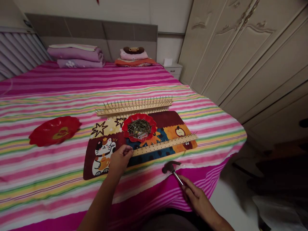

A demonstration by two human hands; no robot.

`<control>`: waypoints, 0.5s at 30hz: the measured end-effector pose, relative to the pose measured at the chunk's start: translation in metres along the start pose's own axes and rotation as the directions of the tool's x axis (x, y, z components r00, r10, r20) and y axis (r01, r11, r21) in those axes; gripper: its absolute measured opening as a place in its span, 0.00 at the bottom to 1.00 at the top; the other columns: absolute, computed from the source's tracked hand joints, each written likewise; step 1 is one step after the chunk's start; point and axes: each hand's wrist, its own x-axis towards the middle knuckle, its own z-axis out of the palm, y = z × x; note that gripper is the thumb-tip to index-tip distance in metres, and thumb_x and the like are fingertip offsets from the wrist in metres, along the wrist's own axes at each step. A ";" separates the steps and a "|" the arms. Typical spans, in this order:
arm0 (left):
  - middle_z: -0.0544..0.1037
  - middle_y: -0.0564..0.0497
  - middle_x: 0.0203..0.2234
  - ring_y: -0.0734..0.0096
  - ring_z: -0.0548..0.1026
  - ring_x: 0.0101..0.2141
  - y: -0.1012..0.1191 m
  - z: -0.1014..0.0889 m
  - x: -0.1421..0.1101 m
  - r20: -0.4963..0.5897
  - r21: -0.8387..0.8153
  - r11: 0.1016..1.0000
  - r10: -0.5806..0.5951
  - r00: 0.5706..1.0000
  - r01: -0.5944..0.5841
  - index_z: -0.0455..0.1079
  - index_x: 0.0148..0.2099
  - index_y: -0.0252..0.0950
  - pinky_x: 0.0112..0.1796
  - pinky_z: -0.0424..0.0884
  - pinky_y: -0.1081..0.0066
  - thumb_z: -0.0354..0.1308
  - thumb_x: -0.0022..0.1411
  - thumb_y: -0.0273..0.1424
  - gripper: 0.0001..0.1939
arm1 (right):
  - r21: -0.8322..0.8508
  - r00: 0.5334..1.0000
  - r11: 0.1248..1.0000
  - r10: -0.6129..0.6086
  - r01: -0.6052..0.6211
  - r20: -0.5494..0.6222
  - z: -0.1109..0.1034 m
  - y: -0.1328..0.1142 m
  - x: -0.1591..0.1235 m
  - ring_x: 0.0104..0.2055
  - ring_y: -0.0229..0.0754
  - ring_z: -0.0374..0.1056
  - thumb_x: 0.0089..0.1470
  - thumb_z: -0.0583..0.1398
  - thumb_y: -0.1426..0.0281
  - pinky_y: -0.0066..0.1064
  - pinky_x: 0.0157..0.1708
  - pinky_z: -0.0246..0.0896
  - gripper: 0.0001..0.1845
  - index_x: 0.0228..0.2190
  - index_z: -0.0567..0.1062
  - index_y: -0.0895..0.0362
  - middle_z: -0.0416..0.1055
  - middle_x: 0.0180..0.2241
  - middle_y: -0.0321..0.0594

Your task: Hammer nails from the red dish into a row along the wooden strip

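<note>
My right hand (196, 197) grips a claw hammer (178, 177) by its handle, its dark head over the front part of the bed. My left hand (122, 157) is closed in a pinch at the left end of a pale wooden strip (156, 147). What lies between those fingertips is too small to make out. Rows of small holes or nail points mark the strip, and a few nails stand up at its right end. Just behind it, a red scalloped dish (125, 131) holds a heap of loose nails (141, 128).
Behind the dish lie wooden strips (134, 108) bristling with upright nails. A patterned mat (88, 163) with a cat picture is under the work. A red tray (54, 131) sits left on the striped bedspread (48, 170). Folded bedding (77, 57) is stacked by the headboard (84, 32); wardrobes (228, 48) stand right.
</note>
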 end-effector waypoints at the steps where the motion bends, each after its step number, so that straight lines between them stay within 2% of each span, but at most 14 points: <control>1: 0.76 0.58 0.21 0.73 0.72 0.26 0.000 0.001 0.000 0.003 0.014 1.000 0.004 1.000 -0.004 0.72 0.29 0.41 0.29 0.64 0.75 0.56 0.46 0.36 0.08 | -0.034 1.000 0.999 -0.024 0.024 -0.004 0.000 -0.003 -0.003 0.20 0.37 0.52 0.52 0.52 0.49 0.28 0.20 0.52 0.35 0.55 0.67 0.57 0.55 0.18 0.31; 6: 0.77 0.56 0.25 0.72 0.72 0.28 -0.001 0.002 -0.003 -0.003 0.057 0.997 0.056 0.998 -0.055 0.73 0.30 0.40 0.31 0.65 0.74 0.54 0.47 0.36 0.08 | -0.162 0.991 0.980 -0.107 0.119 0.081 0.005 -0.038 -0.015 0.19 0.37 0.54 0.56 0.51 0.53 0.28 0.20 0.55 0.29 0.54 0.69 0.53 0.58 0.17 0.32; 9: 0.77 0.55 0.26 0.72 0.72 0.29 -0.002 0.002 -0.005 -0.020 0.052 0.995 0.089 0.996 -0.088 0.73 0.28 0.41 0.32 0.65 0.74 0.55 0.48 0.35 0.08 | -0.181 0.969 0.956 -0.206 0.230 0.138 0.016 -0.073 -0.012 0.18 0.37 0.55 0.60 0.49 0.56 0.28 0.20 0.56 0.27 0.57 0.65 0.53 0.58 0.16 0.31; 11: 0.77 0.55 0.26 0.72 0.72 0.28 -0.003 0.002 -0.005 -0.028 0.065 0.993 0.103 0.994 -0.101 0.73 0.28 0.41 0.31 0.65 0.74 0.55 0.48 0.35 0.07 | -0.201 0.937 0.919 -0.311 0.339 0.159 0.026 -0.100 -0.004 0.17 0.36 0.58 0.62 0.47 0.59 0.27 0.20 0.59 0.27 0.59 0.62 0.54 0.62 0.17 0.31; 12: 0.76 0.55 0.25 0.72 0.71 0.28 -0.004 0.002 -0.005 -0.030 0.073 0.992 0.109 0.994 -0.106 0.73 0.28 0.41 0.31 0.65 0.74 0.55 0.48 0.35 0.07 | -0.221 0.911 0.885 -0.382 0.409 0.157 0.032 -0.113 0.001 0.21 0.37 0.63 0.62 0.47 0.61 0.27 0.24 0.63 0.26 0.58 0.62 0.54 0.67 0.21 0.34; 13: 0.76 0.55 0.25 0.72 0.71 0.28 -0.004 0.002 -0.004 -0.033 0.081 0.991 0.114 0.993 -0.111 0.73 0.27 0.41 0.31 0.65 0.74 0.55 0.49 0.35 0.07 | -0.235 0.872 0.841 -0.464 0.488 0.153 0.037 -0.125 0.007 0.29 0.38 0.68 0.62 0.48 0.63 0.29 0.31 0.66 0.24 0.58 0.63 0.54 0.73 0.29 0.38; 15: 0.76 0.55 0.26 0.72 0.72 0.29 -0.006 0.002 -0.003 -0.032 0.093 0.988 0.124 0.992 -0.121 0.73 0.28 0.41 0.32 0.65 0.75 0.55 0.49 0.34 0.06 | -0.254 0.787 0.745 -0.585 0.617 0.196 0.049 -0.144 0.019 0.42 0.40 0.70 0.63 0.47 0.67 0.32 0.43 0.66 0.24 0.59 0.61 0.52 0.73 0.45 0.42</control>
